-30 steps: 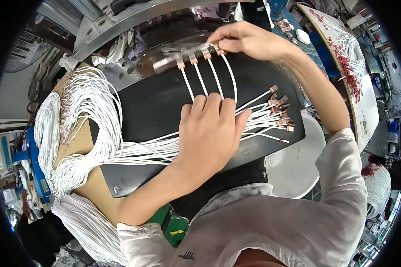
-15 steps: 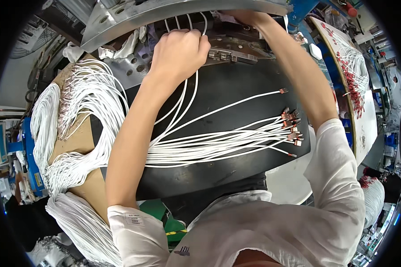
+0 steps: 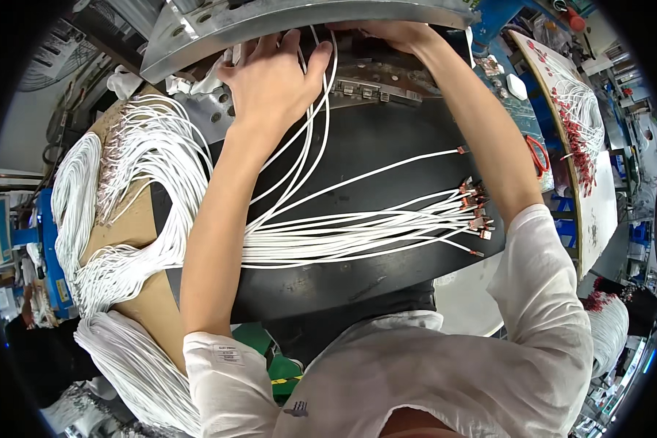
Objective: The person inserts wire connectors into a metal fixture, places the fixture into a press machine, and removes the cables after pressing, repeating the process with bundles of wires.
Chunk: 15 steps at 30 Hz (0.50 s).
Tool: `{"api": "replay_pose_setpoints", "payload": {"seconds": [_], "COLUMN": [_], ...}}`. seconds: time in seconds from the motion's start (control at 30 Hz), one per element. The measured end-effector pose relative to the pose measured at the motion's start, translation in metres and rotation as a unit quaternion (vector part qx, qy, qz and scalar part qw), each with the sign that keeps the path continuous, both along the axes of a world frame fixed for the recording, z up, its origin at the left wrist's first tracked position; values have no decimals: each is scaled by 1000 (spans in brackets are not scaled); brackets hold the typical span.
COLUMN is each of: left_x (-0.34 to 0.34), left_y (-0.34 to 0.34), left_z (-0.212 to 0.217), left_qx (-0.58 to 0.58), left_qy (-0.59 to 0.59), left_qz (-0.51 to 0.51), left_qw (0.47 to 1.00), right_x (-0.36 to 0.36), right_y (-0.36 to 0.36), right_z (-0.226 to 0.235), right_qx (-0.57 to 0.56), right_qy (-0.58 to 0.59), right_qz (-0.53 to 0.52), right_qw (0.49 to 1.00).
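Fingers of the left hand point(image 3: 274, 73) press down over a few white wires point(image 3: 310, 139) at the far edge of the black mat point(image 3: 387, 139), pinning them there just under the grey metal machine point(image 3: 285, 18); the hand is curled over the strands rather than flat, and the wires run out between thumb and forefinger toward the person. The right hand point(image 3: 387, 31) reaches farther in, beyond the mat's far edge and beneath the machine's curved overhang; its fingers are hidden there, so whether it grips anything cannot be told. From the left hand the held wires sweep back across the mat and join a loose bundle of wires point(image 3: 358, 233) lying across the mat's near half, their ends fitted with small reddish metal terminals point(image 3: 474, 208) gathered near the mat's right edge, just beside the right forearm. One single wire lies apart, slanting up across the mat's middle. Left of the mat, a large coil of white wires point(image 3: 124, 212) rests on brown cardboard point(image 3: 128, 233), spilling onto the mat's left edge. Right of the mat, well apart, a white board point(image 3: 588, 197) carries more wires with red terminals point(image 3: 573, 124).
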<state>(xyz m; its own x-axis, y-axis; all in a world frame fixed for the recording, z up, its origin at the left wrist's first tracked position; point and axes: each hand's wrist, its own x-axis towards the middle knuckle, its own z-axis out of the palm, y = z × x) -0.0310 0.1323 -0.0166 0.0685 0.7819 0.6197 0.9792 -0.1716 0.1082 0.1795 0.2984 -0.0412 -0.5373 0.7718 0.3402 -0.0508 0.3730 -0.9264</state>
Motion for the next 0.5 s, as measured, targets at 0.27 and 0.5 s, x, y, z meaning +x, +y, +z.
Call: {"api": "replay_pose_setpoints", "payload": {"seconds": [0.27,0.5], "left_x": [-13,-42], "left_y": [-86,-371], "left_z": [48,-49], "left_qx": [-139,-402], "left_qy": [-187,-785], "left_qz": [-97,-339], "left_qw": [968,328], "right_x": [1,101], "right_y": [-183,-412], "right_z": [66,-30], "right_qx": [91,-333], "right_qy": [-248,-27], "right_qz": [-23,412], "right_qw": [964,848]}}
